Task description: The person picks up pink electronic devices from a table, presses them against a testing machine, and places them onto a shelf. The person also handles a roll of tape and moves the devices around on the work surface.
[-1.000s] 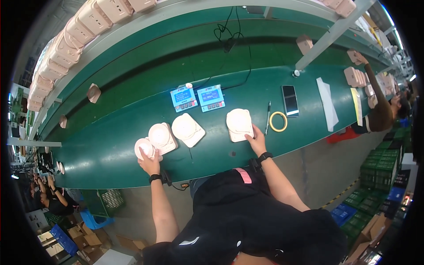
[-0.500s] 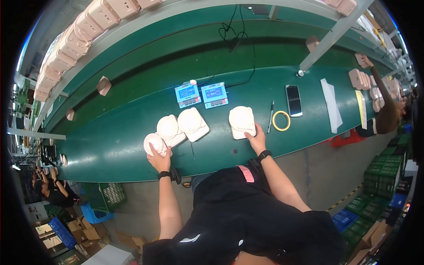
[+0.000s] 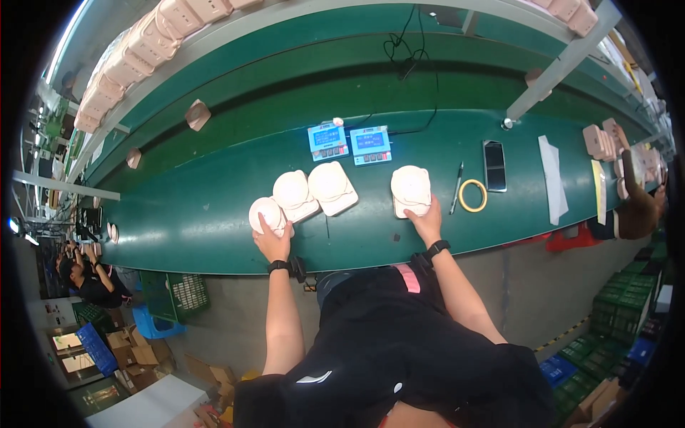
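"Cream units under both hands – where exactly?"

"On the green bench (image 3: 178, 221). The left hand (image 3: 273, 244) grips the leftmost unit (image 3: 265, 212), fingers over its round top and thumb along its side. The right hand (image 3: 428, 225) clasps the near right corner of the right-hand unit (image 3: 412, 187); its fingers are partly hidden, so I can't tell how firmly."

"Which step is that?"

"Handling or positioning two at once, I'd judge. A move from here would call for a steady grip on each, keeping the round tops level."

"Anything in the way?"

"On the left, a middle unit (image 3: 290, 189) and a tilted-looking third unit (image 3: 332, 187) crowd the space between the hands. Beyond them stand two blue display boxes (image 3: 327, 145) (image 3: 371, 148). Right of the right-hand unit lie a pen (image 3: 457, 187), a yellow ring (image 3: 464, 204) and a phone (image 3: 494, 165) – a sideways slide could knock the pen first."
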